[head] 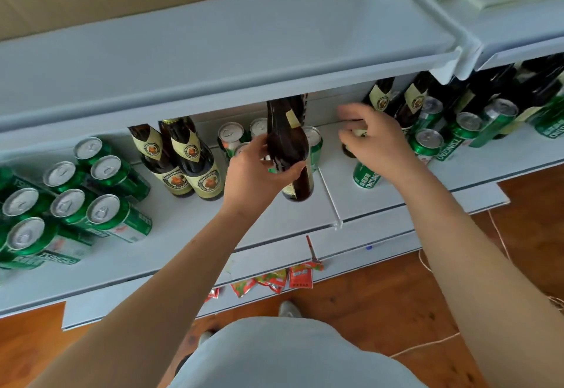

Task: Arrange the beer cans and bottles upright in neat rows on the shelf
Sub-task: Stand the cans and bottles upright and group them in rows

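My left hand [256, 174] grips a brown beer bottle [288, 143] by its body, holding it just above the pale blue shelf [274, 219]. My right hand [377, 140] curls over the top of a green Tsingtao can [366, 176] standing to the right of a clear divider [331, 201]. Two labelled brown bottles [186, 161] stand upright left of my left hand. Several green cans [70, 204] stand grouped at the far left. More cans [241, 140] sit behind the held bottle. Further bottles [412, 103] and cans [427, 141] crowd the right side.
An upper shelf board [213, 39] overhangs the back of the working shelf and hides the bottle tops. Red snack sachets [274, 280] hang on the shelf below. Wooden floor [366, 305] and a string [427, 346] lie at my feet.
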